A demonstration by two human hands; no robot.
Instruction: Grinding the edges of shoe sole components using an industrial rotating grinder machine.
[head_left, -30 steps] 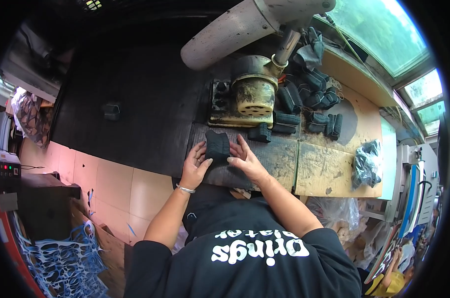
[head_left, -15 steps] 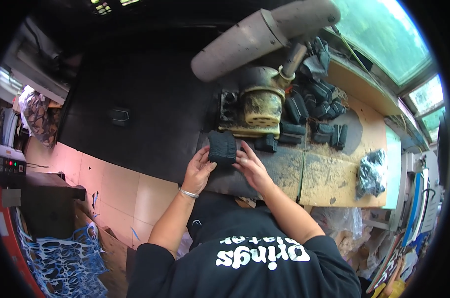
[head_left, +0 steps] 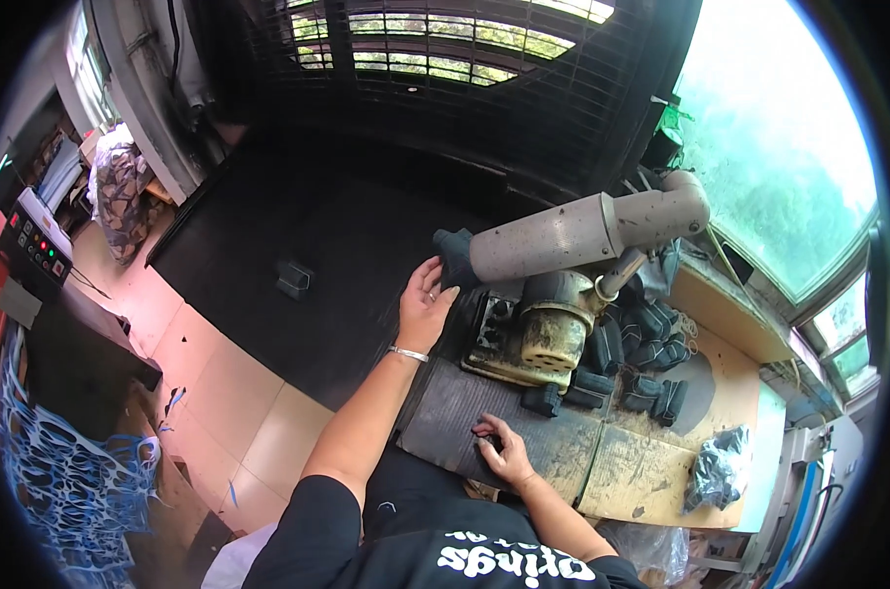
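Observation:
My left hand [head_left: 423, 312] is stretched out over the black table, its fingers closed round a stack of thin black pieces with wavy edges [head_left: 454, 257]. That stack is beside the open lower end of the grey metal pipe [head_left: 543, 239]; whether they touch I cannot tell. Near the table's front edge, my right hand [head_left: 505, 454] rests low over the dark, worn cardboard [head_left: 440, 407]. Its fingers are curled, and something small and dark shows at the fingertips, too hidden to name. Between and beyond my hands stands the dusty yellowish metal machine [head_left: 551, 334].
Several tied black bundles [head_left: 646, 329] lie right of the machine. Another bundle [head_left: 294, 279] sits alone on the black table [head_left: 239, 216]. A clear plastic bag [head_left: 717, 469] with dark contents lies at the right. The grey pipe reaches across above the machine.
My left hand has carried the black stack away from me, up beside the pipe. My right hand has left the stack and dropped to the cardboard. The view has tilted up.

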